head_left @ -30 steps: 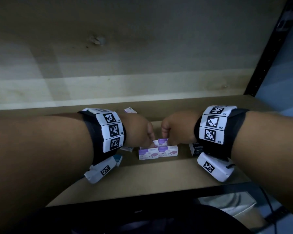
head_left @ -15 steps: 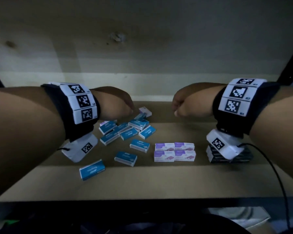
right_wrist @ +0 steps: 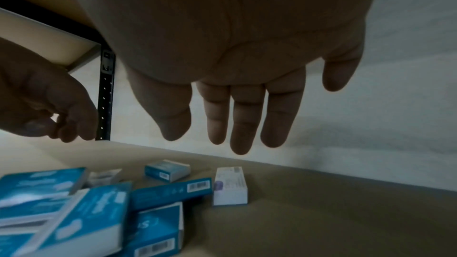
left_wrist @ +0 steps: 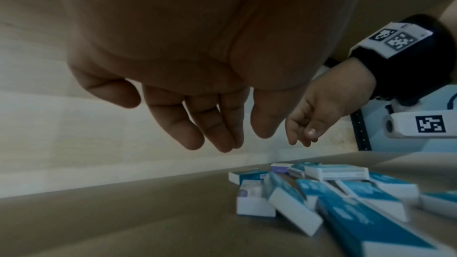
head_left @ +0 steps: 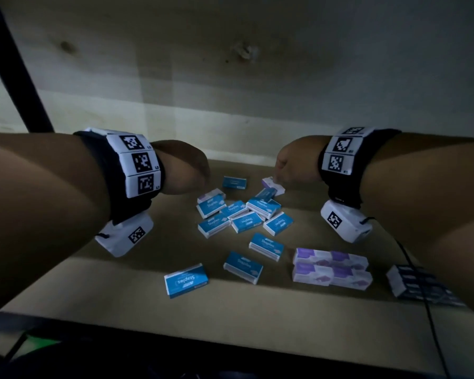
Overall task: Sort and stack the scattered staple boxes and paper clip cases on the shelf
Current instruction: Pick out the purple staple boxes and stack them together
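Blue boxes heaped mid-shelf, none held. Left hand and right hand above heap, fingers loose and apart, empty. Purple box at heap's far right edge, below right fingers. Purple stack right of heap, nearer shelf front.

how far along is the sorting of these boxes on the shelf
Done: the purple boxes sit in a neat block, with a dark stack beside it. In hand: nothing; the left hand and right hand hover open. Left: the scattered blue staple boxes and one stray purple box.
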